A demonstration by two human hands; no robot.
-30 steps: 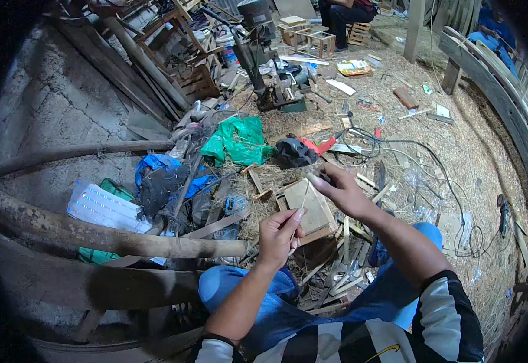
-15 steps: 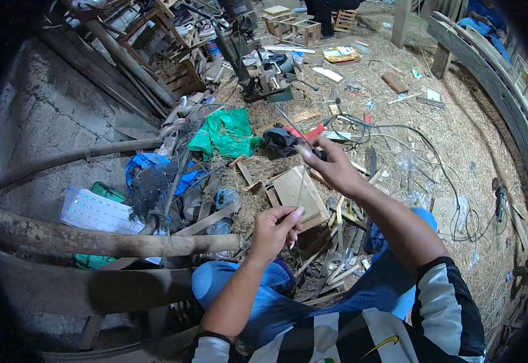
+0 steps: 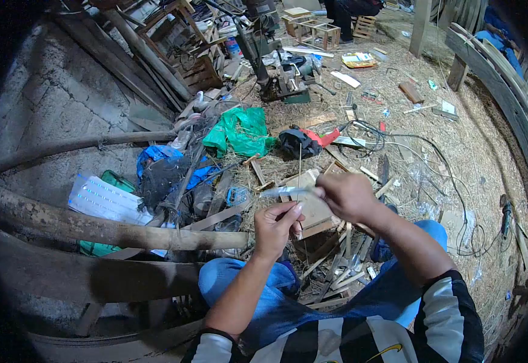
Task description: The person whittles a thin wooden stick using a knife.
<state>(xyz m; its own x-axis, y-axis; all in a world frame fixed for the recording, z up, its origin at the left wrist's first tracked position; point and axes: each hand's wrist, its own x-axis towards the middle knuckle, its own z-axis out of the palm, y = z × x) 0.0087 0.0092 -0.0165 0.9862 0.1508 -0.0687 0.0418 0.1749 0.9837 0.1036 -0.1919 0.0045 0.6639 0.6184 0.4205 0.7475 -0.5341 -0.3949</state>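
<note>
My left hand [image 3: 277, 228] is closed in a pinch on a thin stick [image 3: 300, 163], which stands nearly upright above the fingers. My right hand [image 3: 350, 195] is wrapped round what looks like a knife [image 3: 282, 192]. Its blade is smeared by motion, points left and crosses the stick just above my left fingertips; whether the two touch I cannot tell. The knife's handle is hidden in the fist. Behind and below the hands is a pale wooden box [image 3: 315, 213].
Wood scraps [image 3: 342, 275] lie between my knees. A bamboo pole [image 3: 119, 230] crosses at left, near a green plastic bag [image 3: 243, 132]. A black cable [image 3: 424, 138] runs over the shavings at right. Two other people sit at the far edge, one in dark trousers [image 3: 344, 18].
My right hand has moved down and turned, swinging the blade from pointing up to pointing left across the stick. My left hand keeps its pinch. The whole view has shifted slightly.
</note>
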